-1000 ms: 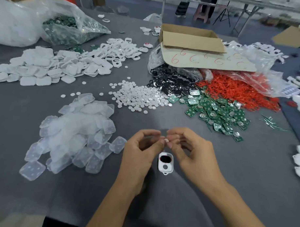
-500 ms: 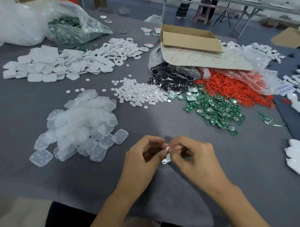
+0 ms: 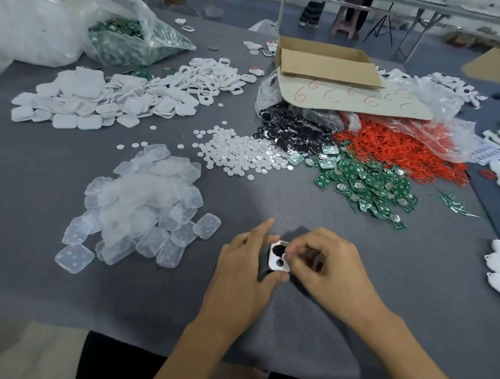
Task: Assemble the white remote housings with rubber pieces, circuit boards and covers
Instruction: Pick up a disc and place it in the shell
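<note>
Snugly, white housing (image 3: 277, 258) between both hands (image 3: 241, 271) (image 3: 327, 267)

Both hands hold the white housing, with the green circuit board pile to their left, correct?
Wrong side: the head view shows the green circuit board pile to their right; the translucent rubber pieces lie left. Left hand and right hand hold the white housing.

Lying heaped on the grey table (image 3: 299, 202): clear rubber pads (image 3: 146, 202), white discs (image 3: 238, 155), green circuit boards (image 3: 365, 185), white covers (image 3: 84, 101), black pieces (image 3: 296, 131), red cords (image 3: 400, 149).
</note>
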### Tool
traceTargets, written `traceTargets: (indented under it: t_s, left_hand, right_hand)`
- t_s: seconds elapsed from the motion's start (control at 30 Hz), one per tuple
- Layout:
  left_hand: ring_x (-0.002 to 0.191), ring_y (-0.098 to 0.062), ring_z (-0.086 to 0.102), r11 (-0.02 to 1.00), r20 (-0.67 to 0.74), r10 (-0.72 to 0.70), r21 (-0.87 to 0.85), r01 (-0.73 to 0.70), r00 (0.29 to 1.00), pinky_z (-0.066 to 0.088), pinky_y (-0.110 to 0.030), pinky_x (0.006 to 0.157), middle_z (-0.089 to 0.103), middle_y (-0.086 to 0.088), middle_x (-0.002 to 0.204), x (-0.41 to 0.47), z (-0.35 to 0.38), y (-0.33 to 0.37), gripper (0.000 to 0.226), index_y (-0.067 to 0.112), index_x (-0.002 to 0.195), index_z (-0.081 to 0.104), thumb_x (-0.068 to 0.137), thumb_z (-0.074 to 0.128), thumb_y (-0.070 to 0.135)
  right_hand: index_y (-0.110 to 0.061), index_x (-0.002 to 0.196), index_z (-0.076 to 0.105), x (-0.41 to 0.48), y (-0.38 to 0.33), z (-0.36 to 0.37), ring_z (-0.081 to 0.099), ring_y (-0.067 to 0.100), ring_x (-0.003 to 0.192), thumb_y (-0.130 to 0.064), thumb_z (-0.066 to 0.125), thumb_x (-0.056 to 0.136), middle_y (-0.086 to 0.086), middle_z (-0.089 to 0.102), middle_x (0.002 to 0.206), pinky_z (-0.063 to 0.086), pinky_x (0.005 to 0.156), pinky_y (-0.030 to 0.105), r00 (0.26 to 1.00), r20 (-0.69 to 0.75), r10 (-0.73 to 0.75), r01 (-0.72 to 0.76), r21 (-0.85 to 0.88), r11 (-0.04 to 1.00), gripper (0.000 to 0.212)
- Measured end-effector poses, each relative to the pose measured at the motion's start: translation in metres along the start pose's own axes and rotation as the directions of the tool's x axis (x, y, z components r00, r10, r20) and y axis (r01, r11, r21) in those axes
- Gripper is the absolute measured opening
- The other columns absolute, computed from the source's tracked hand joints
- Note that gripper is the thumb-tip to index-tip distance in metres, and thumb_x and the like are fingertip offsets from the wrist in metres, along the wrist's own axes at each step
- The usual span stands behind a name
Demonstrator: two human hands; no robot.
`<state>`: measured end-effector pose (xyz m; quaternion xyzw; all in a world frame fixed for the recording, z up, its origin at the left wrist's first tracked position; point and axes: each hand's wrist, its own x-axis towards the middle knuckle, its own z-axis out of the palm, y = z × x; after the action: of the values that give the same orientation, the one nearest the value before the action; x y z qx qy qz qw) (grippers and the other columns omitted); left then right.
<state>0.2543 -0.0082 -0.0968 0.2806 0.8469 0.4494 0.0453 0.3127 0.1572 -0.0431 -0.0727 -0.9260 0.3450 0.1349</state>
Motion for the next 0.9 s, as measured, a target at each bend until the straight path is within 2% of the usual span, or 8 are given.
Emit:
traceTargets:
  t_s: [0.1,0.3,0.43,0.53,0.63,0.7,0.77,0.9]
  left_hand:
    - [0.128,0.012,0.036,1.000,-0.014,0.002,-0.004,-0.002,1.000,0.031,-0.023,0.107,0.050,0.047,0.122,0.001,0.001,-0.001,0.088,0.052,0.145,0.027,0.077,0.082,0.042]
    - [0.123,0.016,0.035,1.000,-0.022,-0.006,-0.010,0.006,1.000,0.033,-0.027,0.107,0.052,0.045,0.119,0.002,0.002,-0.002,0.086,0.049,0.140,0.036,0.072,0.086,0.036]
    - [0.122,0.015,0.037,1.000,-0.030,-0.017,-0.010,0.017,0.999,0.029,-0.018,0.105,0.059,0.032,0.124,0.002,0.004,-0.002,0.083,0.046,0.139,0.040,0.072,0.087,0.036]
    - [0.121,0.016,0.038,1.000,-0.021,-0.017,-0.003,0.017,1.000,0.023,-0.010,0.104,0.060,0.030,0.125,0.003,0.005,-0.003,0.081,0.042,0.140,0.044,0.071,0.088,0.037]
    - [0.118,0.021,0.036,1.000,-0.019,-0.021,-0.008,0.021,1.000,0.020,-0.006,0.102,0.059,0.031,0.123,0.003,0.004,-0.002,0.078,0.040,0.138,0.047,0.071,0.088,0.035]
    - [0.116,0.023,0.036,1.000,-0.015,-0.023,-0.004,0.023,1.000,0.020,-0.006,0.101,0.059,0.031,0.123,0.003,0.004,-0.002,0.077,0.039,0.137,0.048,0.071,0.088,0.035]
    - [0.118,0.015,0.041,1.000,-0.010,-0.022,0.007,0.022,1.000,0.023,-0.008,0.101,0.060,0.028,0.125,0.003,0.004,-0.001,0.076,0.037,0.136,0.049,0.071,0.088,0.036]
    - [0.118,0.006,0.048,0.999,-0.004,-0.030,0.019,0.030,1.000,0.026,-0.015,0.101,0.061,0.027,0.125,0.004,0.003,0.000,0.073,0.037,0.134,0.050,0.071,0.088,0.038]
  right_hand:
    - [-0.033,0.073,0.074,-0.001,0.001,0.007,0.062,0.008,0.075,-0.014,0.080,0.076,-0.012,0.062,0.076,0.041,0.065,0.009,0.996,0.017,0.085,-0.085,0.034,0.996,0.020]
    - [-0.033,0.064,0.075,0.003,0.001,0.012,0.056,0.002,0.062,-0.011,0.086,0.071,-0.007,0.064,0.070,0.040,0.060,0.011,0.977,0.023,0.212,-0.213,0.063,0.975,0.026]
    - [-0.029,0.061,0.074,0.012,0.000,0.008,0.055,0.000,0.059,-0.016,0.088,0.071,-0.008,0.069,0.069,0.040,0.058,0.012,0.940,0.126,0.317,-0.326,0.061,0.943,0.022]
    - [-0.026,0.061,0.075,0.023,-0.001,0.004,0.057,0.000,0.060,-0.017,0.089,0.070,-0.009,0.072,0.066,0.047,0.064,0.022,0.870,0.257,0.421,-0.452,0.077,0.888,0.018]
    - [-0.023,0.064,0.077,0.032,-0.002,0.001,0.056,0.001,0.056,-0.015,0.090,0.066,-0.008,0.069,0.060,0.045,0.063,0.021,0.816,0.330,0.474,-0.528,0.096,0.844,0.015]
    - [-0.023,0.064,0.077,0.036,-0.002,0.001,0.057,0.002,0.057,-0.014,0.089,0.066,-0.007,0.070,0.061,0.045,0.064,0.022,0.801,0.348,0.486,-0.543,0.084,0.835,0.015]
    - [-0.023,0.062,0.076,0.039,-0.002,0.000,0.054,-0.001,0.052,-0.013,0.088,0.067,-0.008,0.068,0.058,0.043,0.060,0.020,0.792,0.374,0.482,-0.540,0.064,0.839,0.017]
    - [-0.024,0.062,0.075,0.047,-0.007,-0.004,0.053,-0.005,0.049,-0.017,0.086,0.069,-0.013,0.066,0.056,0.041,0.053,0.014,0.810,0.426,0.404,-0.418,-0.063,0.906,0.015]
